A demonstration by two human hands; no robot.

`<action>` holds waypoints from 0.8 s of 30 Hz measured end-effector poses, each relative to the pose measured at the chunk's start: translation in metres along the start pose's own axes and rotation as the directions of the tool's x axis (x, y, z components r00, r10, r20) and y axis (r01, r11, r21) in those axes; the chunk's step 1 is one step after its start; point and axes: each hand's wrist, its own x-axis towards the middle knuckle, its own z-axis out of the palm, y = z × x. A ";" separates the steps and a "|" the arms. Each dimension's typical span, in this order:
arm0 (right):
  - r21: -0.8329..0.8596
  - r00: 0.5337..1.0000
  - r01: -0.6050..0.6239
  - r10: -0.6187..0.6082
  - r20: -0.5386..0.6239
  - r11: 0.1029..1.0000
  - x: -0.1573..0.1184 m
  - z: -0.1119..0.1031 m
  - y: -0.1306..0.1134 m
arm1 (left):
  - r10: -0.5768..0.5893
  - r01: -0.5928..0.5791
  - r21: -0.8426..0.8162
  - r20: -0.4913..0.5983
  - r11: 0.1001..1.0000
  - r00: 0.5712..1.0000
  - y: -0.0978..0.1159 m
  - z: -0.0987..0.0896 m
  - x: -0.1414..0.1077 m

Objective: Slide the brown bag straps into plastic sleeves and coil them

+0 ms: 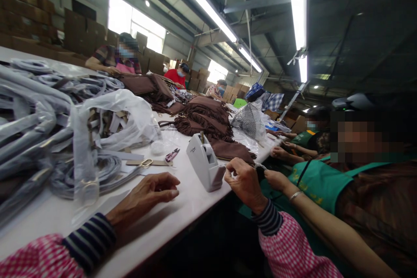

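Observation:
My left hand (146,195) hovers low over the white table's near edge, fingers loosely bent, thumb apart from them, and nothing visible in it. A grey-white tape dispenser (201,167) stands in front, between my two hands. My right hand (244,180) is at the dispenser's front end, thumb and forefinger pinched together. Whatever lies in that pinch is too small to make out. Behind the dispenser are brown fringed bags (208,115) in a pile. Small thread snips (172,155) and a brown strap (133,163) with a gold-coloured ring lie beyond my left hand.
Wrapped grey straps (29,117) and a clear plastic bag of small pieces (114,117) cover the table's left. A co-worker in a green apron (319,178) sits close on my right, a hand (276,180) near mine. Other people work along the table.

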 end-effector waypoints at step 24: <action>0.057 0.995 -0.087 0.085 0.047 0.995 -0.010 0.002 -0.005 | -0.005 0.005 0.049 -0.001 0.999 1.000 0.009 0.003 -0.002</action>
